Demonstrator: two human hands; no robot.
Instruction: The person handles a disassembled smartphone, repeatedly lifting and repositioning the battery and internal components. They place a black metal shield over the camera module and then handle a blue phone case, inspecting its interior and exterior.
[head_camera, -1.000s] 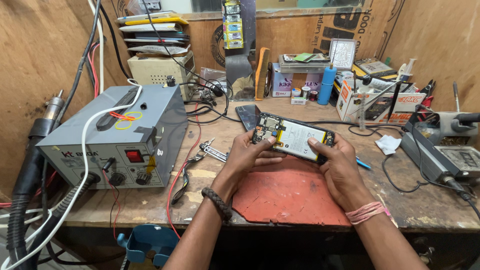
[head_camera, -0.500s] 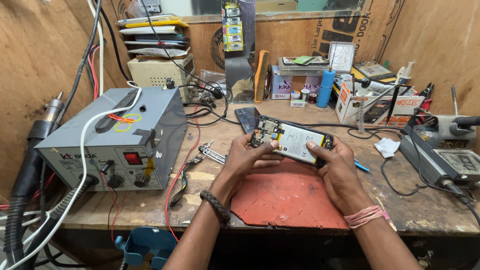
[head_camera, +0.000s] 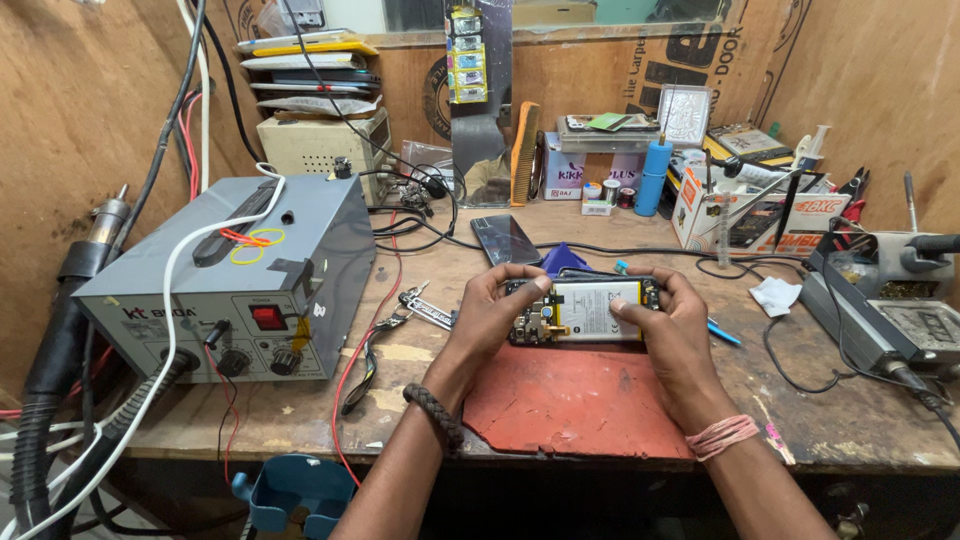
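Left hand (head_camera: 492, 315): fingers clamped on opened phone (head_camera: 583, 311), left end.
Right hand (head_camera: 675, 325): fingers clamped, right end.
Mat (head_camera: 570, 400): red, flat, below fingers.
Phone internals: battery, circuit board exposed.

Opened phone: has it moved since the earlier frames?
Yes. The opened phone has tilted level and come slightly nearer the red mat, held by left hand and right hand.

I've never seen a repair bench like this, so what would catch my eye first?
First, the opened smartphone with exposed battery and circuit board, held between the left hand and right hand above the worn red rubber mat. Next, the big grey metal box with red switch and knobs at left.
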